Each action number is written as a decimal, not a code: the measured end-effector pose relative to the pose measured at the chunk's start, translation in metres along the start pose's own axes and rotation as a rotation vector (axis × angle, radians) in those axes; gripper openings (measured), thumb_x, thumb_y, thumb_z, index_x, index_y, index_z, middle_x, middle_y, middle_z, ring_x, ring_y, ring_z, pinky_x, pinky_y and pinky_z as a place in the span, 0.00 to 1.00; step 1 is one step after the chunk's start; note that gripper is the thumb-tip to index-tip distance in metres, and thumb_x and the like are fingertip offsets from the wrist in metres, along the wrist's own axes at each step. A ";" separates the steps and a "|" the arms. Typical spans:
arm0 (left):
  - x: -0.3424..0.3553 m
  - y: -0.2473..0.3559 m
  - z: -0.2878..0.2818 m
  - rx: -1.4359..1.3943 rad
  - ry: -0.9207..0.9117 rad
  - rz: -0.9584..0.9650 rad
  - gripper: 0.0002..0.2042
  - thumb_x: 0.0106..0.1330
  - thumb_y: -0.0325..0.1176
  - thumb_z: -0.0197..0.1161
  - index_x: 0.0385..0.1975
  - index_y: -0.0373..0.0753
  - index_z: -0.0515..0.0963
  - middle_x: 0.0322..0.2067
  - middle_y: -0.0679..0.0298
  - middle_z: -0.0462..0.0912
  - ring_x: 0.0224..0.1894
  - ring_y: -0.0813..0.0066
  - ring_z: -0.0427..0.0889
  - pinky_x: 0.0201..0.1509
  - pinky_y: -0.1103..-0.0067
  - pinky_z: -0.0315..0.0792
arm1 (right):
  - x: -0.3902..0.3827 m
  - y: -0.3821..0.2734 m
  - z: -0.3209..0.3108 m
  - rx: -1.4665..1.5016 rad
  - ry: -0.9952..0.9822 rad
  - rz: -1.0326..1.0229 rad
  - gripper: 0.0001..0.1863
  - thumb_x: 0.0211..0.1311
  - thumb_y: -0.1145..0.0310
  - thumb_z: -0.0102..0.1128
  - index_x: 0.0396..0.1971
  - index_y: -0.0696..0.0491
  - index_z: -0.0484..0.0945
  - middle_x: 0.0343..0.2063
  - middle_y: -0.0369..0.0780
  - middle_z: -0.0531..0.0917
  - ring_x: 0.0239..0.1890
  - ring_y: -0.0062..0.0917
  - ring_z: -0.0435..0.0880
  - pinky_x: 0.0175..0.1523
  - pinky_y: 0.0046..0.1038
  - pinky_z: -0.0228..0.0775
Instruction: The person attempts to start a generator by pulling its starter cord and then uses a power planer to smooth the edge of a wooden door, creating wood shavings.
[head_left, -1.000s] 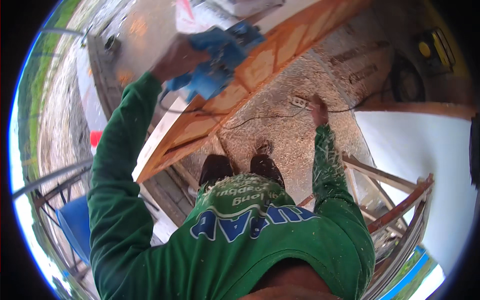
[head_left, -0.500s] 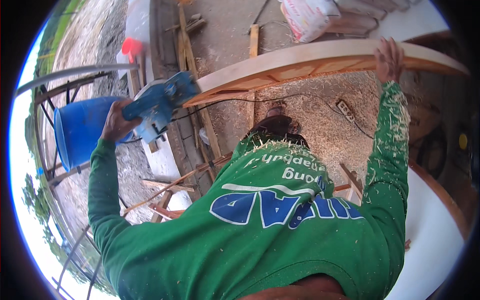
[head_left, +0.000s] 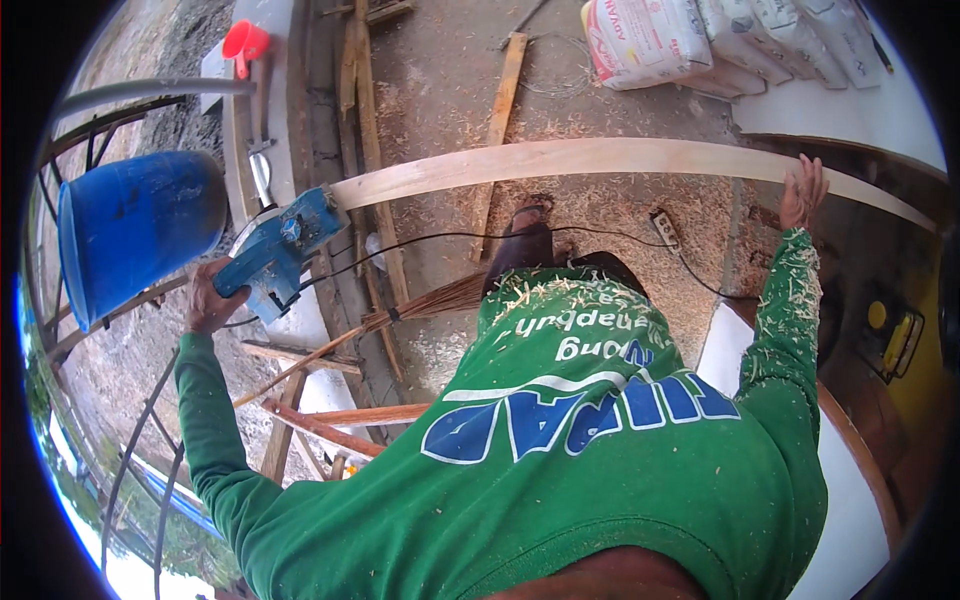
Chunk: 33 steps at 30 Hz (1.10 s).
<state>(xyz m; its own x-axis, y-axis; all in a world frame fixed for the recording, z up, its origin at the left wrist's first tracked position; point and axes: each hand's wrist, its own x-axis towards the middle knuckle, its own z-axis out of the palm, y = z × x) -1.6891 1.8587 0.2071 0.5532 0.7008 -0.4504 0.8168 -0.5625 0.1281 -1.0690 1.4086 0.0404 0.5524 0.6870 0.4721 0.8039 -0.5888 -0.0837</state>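
Note:
My left hand (head_left: pixel 210 298) is wrapped round the rear handle of a blue electric planer (head_left: pixel 285 250). The planer sits at the left end of a wooden door (head_left: pixel 560 158) that stands on its side, its long pale edge facing up. Far to the right, my right hand (head_left: pixel 803 197) grips that same edge, with its fingers over the top. Wood shavings cling to my right sleeve. A black cord (head_left: pixel 430 236) runs from the planer across to the right, in front of the door.
Shavings cover the floor around my foot (head_left: pixel 530 212). An extension socket (head_left: pixel 664 228) lies at the right. A blue drum (head_left: pixel 140 235) and a red dipper (head_left: pixel 244 43) are at the left. Stacked sacks (head_left: pixel 650 40) lie beyond the door; a stick broom (head_left: pixel 430 297) and timber lie nearer.
The view has shifted, and the door's top edge now shows instead of its panelled side. Both hands keep their holds; the planer is still at the door's left end.

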 end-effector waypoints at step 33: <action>0.097 0.307 -0.001 -0.128 -0.130 0.518 0.16 0.36 0.29 0.58 0.29 0.33 0.70 0.23 0.58 0.71 0.28 0.73 0.71 0.34 0.80 0.64 | -0.014 0.000 0.065 0.633 0.665 0.813 0.32 0.48 0.48 0.42 0.49 0.54 0.54 0.50 0.44 0.55 0.49 0.40 0.54 0.47 0.37 0.52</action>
<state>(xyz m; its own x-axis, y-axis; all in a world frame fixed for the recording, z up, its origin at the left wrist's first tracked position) -1.3844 1.7545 0.2039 0.8699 0.2819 -0.4048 0.4613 -0.7557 0.4650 -1.0625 1.4260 -0.0232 0.8723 -0.2440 0.4238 0.3452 -0.3065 -0.8871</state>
